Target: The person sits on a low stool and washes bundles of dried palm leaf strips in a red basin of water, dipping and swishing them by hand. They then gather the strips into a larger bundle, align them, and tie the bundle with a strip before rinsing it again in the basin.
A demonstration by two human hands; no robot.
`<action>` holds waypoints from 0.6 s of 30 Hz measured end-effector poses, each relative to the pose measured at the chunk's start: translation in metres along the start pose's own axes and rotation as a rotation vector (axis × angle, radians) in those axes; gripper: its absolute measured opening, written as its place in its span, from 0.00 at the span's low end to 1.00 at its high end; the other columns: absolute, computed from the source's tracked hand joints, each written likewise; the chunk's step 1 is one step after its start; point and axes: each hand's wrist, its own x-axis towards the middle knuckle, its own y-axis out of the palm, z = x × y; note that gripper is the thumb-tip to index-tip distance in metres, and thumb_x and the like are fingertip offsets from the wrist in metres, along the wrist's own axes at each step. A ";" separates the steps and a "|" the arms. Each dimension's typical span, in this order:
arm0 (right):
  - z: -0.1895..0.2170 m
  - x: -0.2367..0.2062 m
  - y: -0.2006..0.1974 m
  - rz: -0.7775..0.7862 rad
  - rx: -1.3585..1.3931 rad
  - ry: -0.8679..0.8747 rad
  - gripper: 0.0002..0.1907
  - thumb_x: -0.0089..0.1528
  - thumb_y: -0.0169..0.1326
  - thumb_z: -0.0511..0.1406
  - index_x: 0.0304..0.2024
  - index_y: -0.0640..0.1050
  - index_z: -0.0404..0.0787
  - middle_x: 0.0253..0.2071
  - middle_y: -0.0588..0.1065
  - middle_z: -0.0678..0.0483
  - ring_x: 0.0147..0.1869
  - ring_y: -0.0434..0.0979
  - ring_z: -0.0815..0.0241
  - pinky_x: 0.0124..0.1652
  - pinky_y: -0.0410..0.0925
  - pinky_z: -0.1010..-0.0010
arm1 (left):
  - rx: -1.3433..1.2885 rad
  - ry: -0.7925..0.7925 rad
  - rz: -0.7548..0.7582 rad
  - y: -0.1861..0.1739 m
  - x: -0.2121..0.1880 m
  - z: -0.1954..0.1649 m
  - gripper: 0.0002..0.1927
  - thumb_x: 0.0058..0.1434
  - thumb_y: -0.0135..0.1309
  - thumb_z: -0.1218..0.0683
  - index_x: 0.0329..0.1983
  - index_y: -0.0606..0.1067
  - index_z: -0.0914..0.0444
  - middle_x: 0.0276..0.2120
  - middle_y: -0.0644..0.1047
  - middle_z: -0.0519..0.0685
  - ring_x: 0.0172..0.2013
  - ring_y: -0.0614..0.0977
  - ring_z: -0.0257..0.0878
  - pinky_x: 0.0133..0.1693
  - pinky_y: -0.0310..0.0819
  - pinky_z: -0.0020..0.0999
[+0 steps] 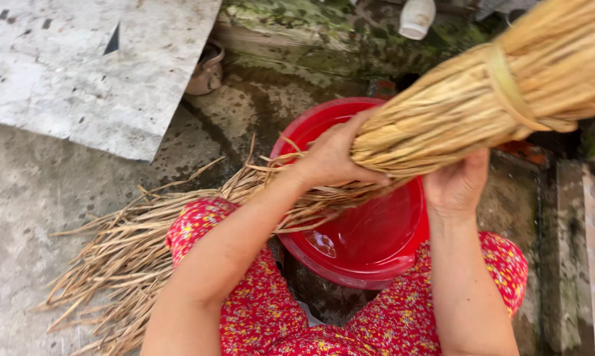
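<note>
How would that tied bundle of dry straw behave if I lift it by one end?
The straw bundle probably stays fairly stiff near its band, where stalks are packed tight. The loose ends fan out, so they would likely droop and shed bits. It looks light: both hands hold it aloft.

Both forearms are bare; the trousers (271,316) are red cloth with small yellow and white flowers.

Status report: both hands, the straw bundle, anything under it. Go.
Left hand gripping on top of the dried straw bundle. Right hand cupping it from beneath. Bundle tied with a band, held over the red basin; loose ends trailing to wet concrete.
</note>
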 end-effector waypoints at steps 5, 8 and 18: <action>0.028 -0.002 0.013 0.112 -0.121 0.006 0.45 0.63 0.68 0.55 0.73 0.66 0.41 0.69 0.67 0.57 0.73 0.65 0.59 0.73 0.60 0.63 | 0.044 -0.133 -0.144 0.013 0.008 -0.018 0.40 0.46 0.73 0.43 0.61 0.70 0.57 0.46 0.84 0.53 0.50 0.86 0.50 0.51 0.79 0.41; 0.033 -0.008 0.018 0.166 -0.200 0.044 0.49 0.61 0.67 0.59 0.76 0.64 0.46 0.72 0.65 0.58 0.77 0.62 0.58 0.74 0.60 0.62 | 0.036 -0.161 -0.218 0.006 0.014 -0.026 0.39 0.47 0.72 0.42 0.61 0.71 0.56 0.46 0.84 0.52 0.50 0.86 0.46 0.51 0.80 0.39; 0.031 -0.013 -0.033 -0.102 -0.258 0.229 0.20 0.73 0.58 0.38 0.65 0.73 0.38 0.59 0.76 0.46 0.60 0.78 0.51 0.60 0.72 0.60 | 0.187 -0.135 -0.788 -0.119 -0.013 -0.019 0.49 0.52 0.77 0.48 0.71 0.61 0.64 0.59 0.77 0.53 0.59 0.80 0.44 0.57 0.75 0.39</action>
